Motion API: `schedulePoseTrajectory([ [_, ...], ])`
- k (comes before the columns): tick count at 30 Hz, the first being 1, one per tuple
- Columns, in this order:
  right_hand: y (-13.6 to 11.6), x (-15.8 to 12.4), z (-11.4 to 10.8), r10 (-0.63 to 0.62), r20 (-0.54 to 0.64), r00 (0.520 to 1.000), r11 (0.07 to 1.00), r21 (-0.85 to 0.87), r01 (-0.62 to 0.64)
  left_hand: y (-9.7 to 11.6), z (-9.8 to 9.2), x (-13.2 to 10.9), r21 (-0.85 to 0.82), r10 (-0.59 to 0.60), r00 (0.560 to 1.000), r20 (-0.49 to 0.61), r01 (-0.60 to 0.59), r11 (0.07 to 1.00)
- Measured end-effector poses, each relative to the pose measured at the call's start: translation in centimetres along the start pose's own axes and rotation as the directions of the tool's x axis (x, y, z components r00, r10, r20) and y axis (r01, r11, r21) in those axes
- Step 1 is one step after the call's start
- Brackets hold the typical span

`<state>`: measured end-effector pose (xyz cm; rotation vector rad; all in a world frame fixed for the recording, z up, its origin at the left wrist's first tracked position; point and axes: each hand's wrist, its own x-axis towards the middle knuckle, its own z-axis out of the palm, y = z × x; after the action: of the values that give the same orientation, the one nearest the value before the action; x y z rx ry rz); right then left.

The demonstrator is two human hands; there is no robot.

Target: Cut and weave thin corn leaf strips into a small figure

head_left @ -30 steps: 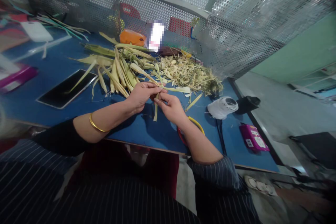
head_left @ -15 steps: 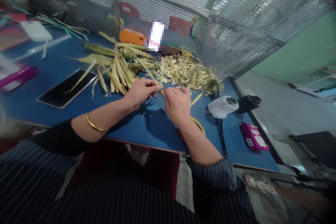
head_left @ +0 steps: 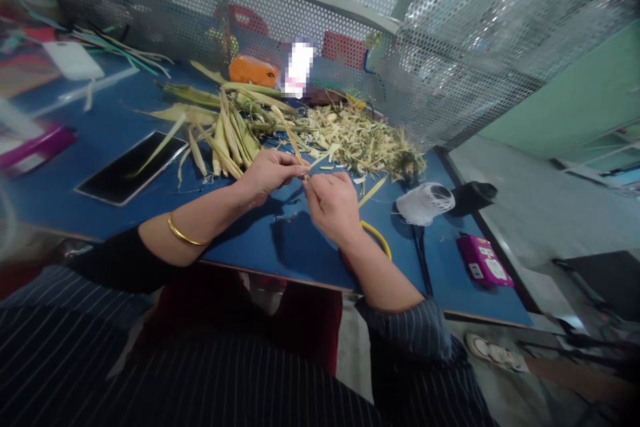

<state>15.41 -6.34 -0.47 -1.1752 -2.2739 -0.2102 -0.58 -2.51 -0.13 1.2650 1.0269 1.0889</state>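
My left hand [head_left: 267, 173] and my right hand [head_left: 331, 203] meet above the blue table [head_left: 280, 247]. Both pinch a thin pale leaf strip [head_left: 289, 133] that rises from the fingertips toward the pile behind. A gold bangle sits on my left wrist. Behind the hands lies a bundle of long yellow-green leaves [head_left: 225, 130]. To its right is a heap of shredded dry leaf scraps [head_left: 357, 137]. A yellow-handled tool [head_left: 375, 237] lies partly hidden under my right wrist.
A dark phone [head_left: 133, 167] lies at left. A white thread spool [head_left: 425, 203], a black object [head_left: 473, 197] and a pink device [head_left: 483, 260] sit at right. An orange box [head_left: 253, 70] stands by the perforated metal screen [head_left: 450, 27]. A pink case [head_left: 35, 147] lies far left.
The leaf strip hung down between my hands a second ago; now it points up and back. My right hand has turned knuckles-up and come closer to the left.
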Motion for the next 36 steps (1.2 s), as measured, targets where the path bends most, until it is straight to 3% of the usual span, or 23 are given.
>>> schedulePoseTrajectory([
  [3,0.9,0.1,-0.8,0.111,-0.15,0.982,0.993,0.064,-0.102,0.4,-0.5,-0.1,0.051,-0.023,0.996,0.09,0.018,0.999],
  [6,1.9,0.3,-1.1,0.28,-0.252,0.926,0.951,0.207,-0.232,0.7,-0.4,-0.5,0.133,-0.032,0.982,0.187,0.007,0.991],
  [8,2.4,0.5,-0.8,0.34,-0.153,0.928,0.889,0.374,-0.264,0.7,-0.2,-0.8,0.198,-0.031,0.969,0.246,-0.019,0.98],
  [11,2.5,0.7,0.2,0.361,0.073,0.93,0.724,0.607,-0.329,0.3,0.1,-1.0,0.272,-0.026,0.953,0.3,-0.059,0.961],
  [14,2.2,0.7,0.9,0.422,0.113,0.9,0.598,0.711,-0.369,0.0,0.3,-1.0,0.263,0.006,0.947,0.322,-0.095,0.96],
  [19,1.7,0.7,0.9,0.458,-0.078,0.885,0.696,0.652,-0.302,0.1,0.5,-1.0,0.309,-0.031,0.951,0.309,-0.07,0.948],
  [27,1.6,0.6,1.4,0.482,-0.12,0.868,0.716,0.625,-0.311,0.2,0.8,-1.4,0.38,-0.033,0.941,0.336,-0.103,0.919],
  [31,2.7,0.7,0.8,0.412,-0.145,0.9,0.769,0.584,-0.258,-0.1,0.7,-1.2,0.245,-0.02,0.968,0.249,-0.043,0.969],
  [34,3.4,0.6,-0.4,0.415,-0.267,0.87,0.835,0.492,-0.247,0.0,0.5,-0.8,0.088,-0.049,0.99,0.133,0.037,0.995],
  [36,3.4,0.6,-1.0,0.419,-0.261,0.87,0.847,0.459,-0.27,0.3,0.3,-0.6,0.006,-0.087,0.993,0.083,0.087,0.996],
])
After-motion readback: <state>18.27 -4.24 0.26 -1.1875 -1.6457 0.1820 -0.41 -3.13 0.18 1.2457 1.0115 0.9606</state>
